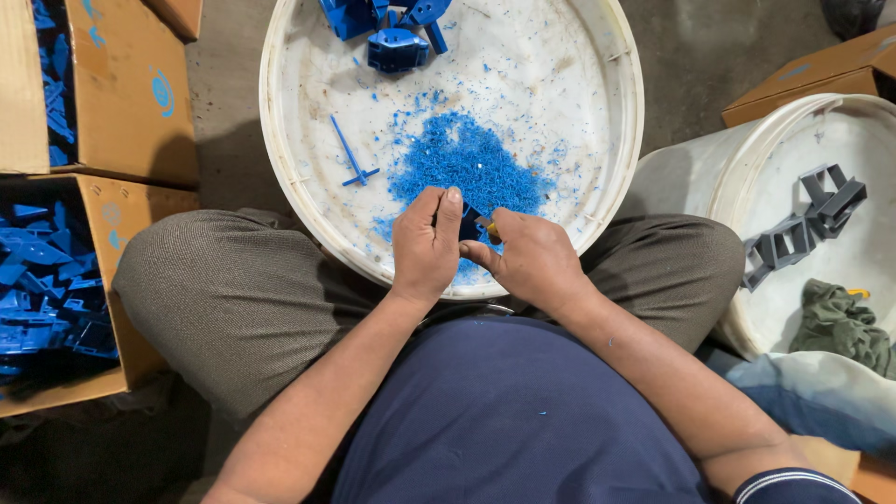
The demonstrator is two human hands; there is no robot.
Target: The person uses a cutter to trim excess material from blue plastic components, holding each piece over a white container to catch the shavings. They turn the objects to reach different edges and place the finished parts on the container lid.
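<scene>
My left hand (425, 245) grips a small dark blue plastic part (469, 225) over the near rim of a big white tub (280, 201). My right hand (527, 259) is closed around a small tool with a yellowish tip (491, 227) that touches the part. Most of the part is hidden between my fingers. A heap of blue plastic shavings (462, 163) lies in the tub just beyond my hands. A thin blue sprue (350, 157) lies to the left of the heap. Blue moulded parts (392, 33) sit at the tub's far side.
Two cardboard boxes (131, 103) at the left hold blue plastic parts (42, 289). At the right a second white tub (747, 177) holds grey plastic frames (803, 229) and a green cloth (840, 322). Another cardboard box (812, 75) stands behind it. My knees frame the big tub.
</scene>
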